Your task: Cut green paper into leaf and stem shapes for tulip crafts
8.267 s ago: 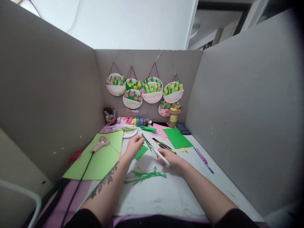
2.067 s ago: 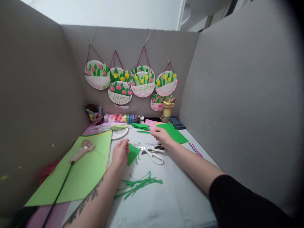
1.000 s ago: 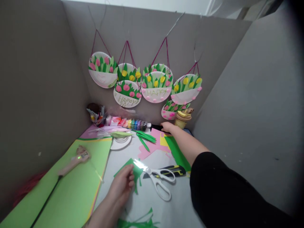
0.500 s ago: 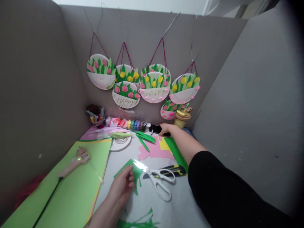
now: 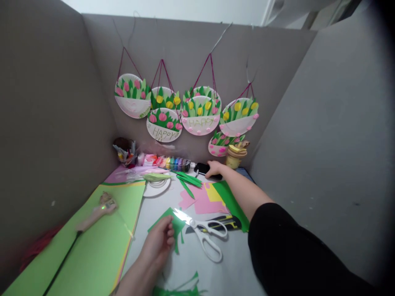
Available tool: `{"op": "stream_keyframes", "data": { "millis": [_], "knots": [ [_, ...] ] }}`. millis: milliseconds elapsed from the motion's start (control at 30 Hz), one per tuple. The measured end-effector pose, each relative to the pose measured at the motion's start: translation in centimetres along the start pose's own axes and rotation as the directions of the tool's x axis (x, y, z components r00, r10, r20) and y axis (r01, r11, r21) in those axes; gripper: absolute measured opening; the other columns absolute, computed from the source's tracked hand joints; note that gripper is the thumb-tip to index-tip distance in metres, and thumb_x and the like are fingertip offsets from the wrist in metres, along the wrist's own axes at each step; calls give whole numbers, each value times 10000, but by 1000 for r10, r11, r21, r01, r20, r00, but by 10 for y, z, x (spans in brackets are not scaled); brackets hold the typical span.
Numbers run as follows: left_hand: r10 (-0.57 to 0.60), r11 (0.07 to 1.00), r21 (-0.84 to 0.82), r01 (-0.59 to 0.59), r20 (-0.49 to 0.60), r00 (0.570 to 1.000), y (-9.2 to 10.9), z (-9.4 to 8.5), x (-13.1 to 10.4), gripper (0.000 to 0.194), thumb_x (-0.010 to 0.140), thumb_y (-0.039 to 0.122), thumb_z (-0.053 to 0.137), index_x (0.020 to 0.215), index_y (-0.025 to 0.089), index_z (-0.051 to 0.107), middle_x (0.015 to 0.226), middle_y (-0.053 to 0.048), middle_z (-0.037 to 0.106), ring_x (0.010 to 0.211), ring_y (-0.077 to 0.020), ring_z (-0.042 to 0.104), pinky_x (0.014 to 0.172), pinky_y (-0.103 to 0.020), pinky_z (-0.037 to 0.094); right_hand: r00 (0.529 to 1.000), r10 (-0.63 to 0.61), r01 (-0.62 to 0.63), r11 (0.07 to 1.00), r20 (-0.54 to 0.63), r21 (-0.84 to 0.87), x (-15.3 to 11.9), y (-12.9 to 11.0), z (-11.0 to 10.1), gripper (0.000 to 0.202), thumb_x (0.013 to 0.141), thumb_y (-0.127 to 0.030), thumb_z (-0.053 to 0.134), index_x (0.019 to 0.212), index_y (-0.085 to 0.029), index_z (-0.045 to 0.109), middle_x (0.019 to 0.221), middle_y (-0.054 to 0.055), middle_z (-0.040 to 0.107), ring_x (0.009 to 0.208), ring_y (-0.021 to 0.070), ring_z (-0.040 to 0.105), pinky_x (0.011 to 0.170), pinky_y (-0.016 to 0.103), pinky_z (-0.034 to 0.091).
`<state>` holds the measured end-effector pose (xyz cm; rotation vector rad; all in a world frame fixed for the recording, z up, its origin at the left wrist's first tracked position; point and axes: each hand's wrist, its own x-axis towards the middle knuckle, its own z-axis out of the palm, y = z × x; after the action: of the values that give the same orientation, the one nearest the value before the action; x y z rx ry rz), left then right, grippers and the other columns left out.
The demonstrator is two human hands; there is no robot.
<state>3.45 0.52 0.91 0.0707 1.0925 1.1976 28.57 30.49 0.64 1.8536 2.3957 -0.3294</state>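
Observation:
At the back of the table, my right hand (image 5: 214, 169) is closed over a black smartphone (image 5: 202, 168), its thumb on the near side and its fingertips partly hidden. My left hand (image 5: 161, 238) rests nearer the front with curled fingers, over a piece of dark green paper (image 5: 166, 214). Whether those fingers pinch the paper cannot be seen. White-handled scissors (image 5: 200, 230) lie beside the left hand, blades partly open and pointing at its fingertips. Under them is a black and yellow utility knife (image 5: 230, 222). Narrow green paper scraps (image 5: 182, 291) are at the front edge.
A glue gun (image 5: 98, 209) with a lit green light lies on light green sheets (image 5: 83, 255) at left. Cut green leaves (image 5: 189, 179), pink paper (image 5: 203, 202) and a white paper plate (image 5: 157, 188) lie mid-table. Paper-plate flower baskets (image 5: 200, 123) hang on the grey back wall.
The view has tilted slightly upward. My right hand stays at the phone, with its forearm shifted a little in the picture. My left hand and the scissors have hardly moved.

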Motion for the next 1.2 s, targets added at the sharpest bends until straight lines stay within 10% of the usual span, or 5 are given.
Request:
{"op": "stream_keyframes", "data": {
  "millis": [300, 567, 800, 1000, 1200],
  "knots": [
    [-19, 999, -34, 20, 35, 999, 7, 8, -12, 174, 876, 113, 524, 711, 145, 479, 564, 50, 409, 383, -20, 364, 304, -119, 213, 972, 222, -216, 973, -76, 82, -63, -14, -30, 712, 434, -513, 825, 1002, -104, 689, 977, 177, 674, 922, 333, 635, 723, 340, 492],
    [-28, 999, -33, 38, 247, 968, 11, 23, -47, 143, 857, 122, 519, 718, 151, 503, 548, 60, 388, 382, -28, 358, 309, -123, 228, 949, 262, -94, 765, -173, 637, -236, 7, -41, 424, 676, -503, 692, 882, -133, 699, 736, 80, 676, 636, 193, 598, 536, 275, 420],
    [5, 1000, 6, -8, 394, 919, 14, 25, -75, 119, 841, 96, 513, 730, 134, 531, 550, 54, 427, 398, -35, 394, 321, -122, 265, 803, 479, -305, 841, -355, 446, -376, -23, -2, 419, 634, -471, 709, 886, -137, 678, 772, 80, 682, 683, 199, 620, 536, 252, 401],
    [35, 999, -11, -33, 408, 912, 19, 26, -79, 144, 861, 94, 481, 732, 130, 535, 549, 49, 435, 394, -34, 392, 319, -119, 267, 751, 618, -552, 781, -233, 292, -405, -32, 66, 493, 622, -476, 685, 957, -116, 656, 880, 153, 690, 758, 262, 651, 570, 297, 436],
    [7, 999, 30, -21, 395, 919, 13, 25, -75, 142, 858, 92, 481, 731, 130, 530, 543, 51, 423, 393, -33, 378, 317, -117, 259, 665, 693, -671, 718, -279, 184, -391, -19, 89, 621, 659, -550, 642, 1050, -68, 604, 938, 209, 671, 886, 339, 645, 696, 373, 481]
  ]
}}
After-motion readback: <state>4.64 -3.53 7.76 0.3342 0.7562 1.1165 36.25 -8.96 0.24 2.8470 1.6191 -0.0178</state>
